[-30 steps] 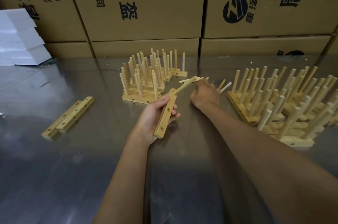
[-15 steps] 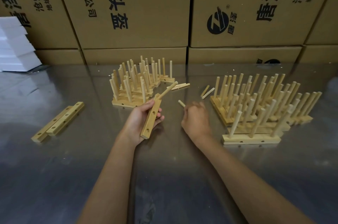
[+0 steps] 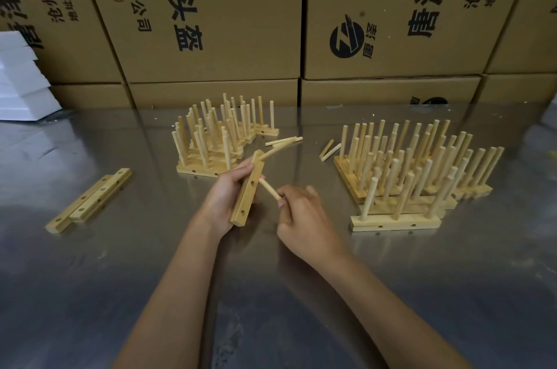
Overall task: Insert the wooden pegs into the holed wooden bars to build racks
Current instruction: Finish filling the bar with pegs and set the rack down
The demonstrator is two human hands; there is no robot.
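Observation:
My left hand (image 3: pixel 224 197) grips a holed wooden bar (image 3: pixel 247 193), held tilted above the metal table (image 3: pixel 120 278). One peg (image 3: pixel 275 152) sticks out of the bar's far hole. My right hand (image 3: pixel 304 218) pinches a second peg (image 3: pixel 269 189), whose far end meets the bar at its middle hole. Loose pegs lie on the table behind the bar (image 3: pixel 283 141) and further right (image 3: pixel 330 150). Two empty bars (image 3: pixel 90 200) lie side by side at the left.
A cluster of finished racks (image 3: pixel 223 139) stands behind my hands, and a larger cluster (image 3: pixel 416 169) fills the right side. Cardboard boxes (image 3: pixel 211 22) wall off the back. White foam blocks (image 3: pixel 21 82) sit at the far left.
My right hand picked a peg from the table behind, drew it back toward me, and brought it to the bar's middle hole. The left hand kept holding the bar.

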